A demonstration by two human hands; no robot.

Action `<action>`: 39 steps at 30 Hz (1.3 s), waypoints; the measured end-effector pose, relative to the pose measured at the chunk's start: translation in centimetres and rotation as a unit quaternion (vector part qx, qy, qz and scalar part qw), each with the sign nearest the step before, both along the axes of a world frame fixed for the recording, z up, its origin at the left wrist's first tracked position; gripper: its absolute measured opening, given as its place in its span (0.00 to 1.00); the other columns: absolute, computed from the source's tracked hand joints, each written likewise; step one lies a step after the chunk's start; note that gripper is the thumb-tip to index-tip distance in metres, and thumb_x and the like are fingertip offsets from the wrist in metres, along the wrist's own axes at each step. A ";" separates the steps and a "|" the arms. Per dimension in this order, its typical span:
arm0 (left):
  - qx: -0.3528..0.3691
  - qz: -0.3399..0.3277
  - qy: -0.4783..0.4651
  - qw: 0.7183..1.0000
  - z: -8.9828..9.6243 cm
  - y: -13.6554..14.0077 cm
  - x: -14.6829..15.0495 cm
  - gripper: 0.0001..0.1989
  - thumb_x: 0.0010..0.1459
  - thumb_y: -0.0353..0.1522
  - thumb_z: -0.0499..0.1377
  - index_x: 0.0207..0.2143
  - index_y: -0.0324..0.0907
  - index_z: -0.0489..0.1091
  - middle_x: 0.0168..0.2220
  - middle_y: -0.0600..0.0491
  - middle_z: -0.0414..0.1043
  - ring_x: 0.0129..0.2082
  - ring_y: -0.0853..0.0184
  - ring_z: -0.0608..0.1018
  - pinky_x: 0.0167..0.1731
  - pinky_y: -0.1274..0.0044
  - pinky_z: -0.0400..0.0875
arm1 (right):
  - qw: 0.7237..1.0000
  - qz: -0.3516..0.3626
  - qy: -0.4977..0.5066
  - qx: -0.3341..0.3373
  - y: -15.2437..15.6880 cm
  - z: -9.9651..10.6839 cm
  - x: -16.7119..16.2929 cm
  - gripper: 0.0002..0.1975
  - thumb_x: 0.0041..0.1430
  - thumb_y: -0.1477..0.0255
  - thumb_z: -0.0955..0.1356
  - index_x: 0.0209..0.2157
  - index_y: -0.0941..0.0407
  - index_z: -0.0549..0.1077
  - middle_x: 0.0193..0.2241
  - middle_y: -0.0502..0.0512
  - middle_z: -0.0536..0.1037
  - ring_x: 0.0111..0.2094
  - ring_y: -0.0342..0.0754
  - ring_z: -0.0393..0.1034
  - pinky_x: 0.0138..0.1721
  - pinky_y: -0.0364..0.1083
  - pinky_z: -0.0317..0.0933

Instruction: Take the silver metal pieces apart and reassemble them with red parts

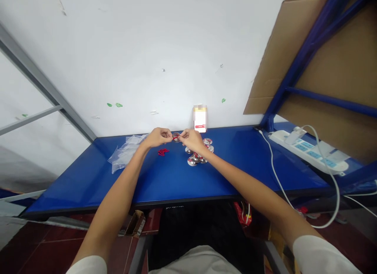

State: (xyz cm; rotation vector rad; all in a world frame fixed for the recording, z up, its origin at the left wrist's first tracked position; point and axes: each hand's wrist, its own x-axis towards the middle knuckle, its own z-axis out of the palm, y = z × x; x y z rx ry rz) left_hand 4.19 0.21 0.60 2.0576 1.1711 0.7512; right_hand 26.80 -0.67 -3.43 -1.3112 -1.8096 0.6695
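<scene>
Between my two hands, just above the back part of the blue table, is a small silver domed disc (176, 137) like a finger cymbal, with red cord at its middle. My left hand (160, 137) pinches at its left side and my right hand (191, 140) at its right side. Fingertips hide part of the disc, so I cannot tell exactly where cord or metal is gripped. A small heap of red cords (163, 151) lies below my left hand. Several similar silver discs (195, 159) with red cord are piled below and beside my right hand.
Clear plastic bags (125, 153) lie on the blue table (165, 183) at the left. A lit phone (200, 120) leans against the white wall. At the right, a white power strip (309, 150) has a plugged-in charger, and a white cable (272, 164) hangs over the front edge.
</scene>
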 end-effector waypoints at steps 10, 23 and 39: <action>-0.045 -0.031 0.023 0.998 3.0 -0.8 -2.5 0.09 0.53 0.37 0.64 0.35 0.41 0.80 0.25 0.52 0.74 0.24 0.69 0.72 0.26 0.78 0.65 | 0.999 -0.027 -0.005 -0.023 2.2 -0.6 1.2 0.06 0.67 0.69 0.72 0.37 0.56 0.82 0.29 0.53 0.86 0.29 0.48 0.81 0.34 0.43 0.69; -0.221 -0.012 0.166 0.961 0.7 1.4 -7.1 0.15 0.43 0.43 0.74 0.29 0.44 0.81 0.25 0.52 0.75 0.26 0.66 0.75 0.29 0.75 0.71 | 0.979 -0.047 -0.193 0.037 7.3 -0.5 1.3 0.07 0.62 0.71 0.74 0.36 0.56 0.88 0.38 0.64 0.88 0.42 0.56 0.83 0.42 0.46 0.69; 0.073 -0.106 0.082 0.988 -3.1 0.0 3.8 0.13 0.60 0.37 0.64 0.44 0.42 0.82 0.37 0.51 0.82 0.34 0.66 0.78 0.37 0.75 0.70 | 0.971 0.066 -0.204 0.103 1.7 1.7 7.3 0.12 0.69 0.70 0.69 0.43 0.54 0.87 0.34 0.54 0.86 0.35 0.49 0.78 0.35 0.43 0.61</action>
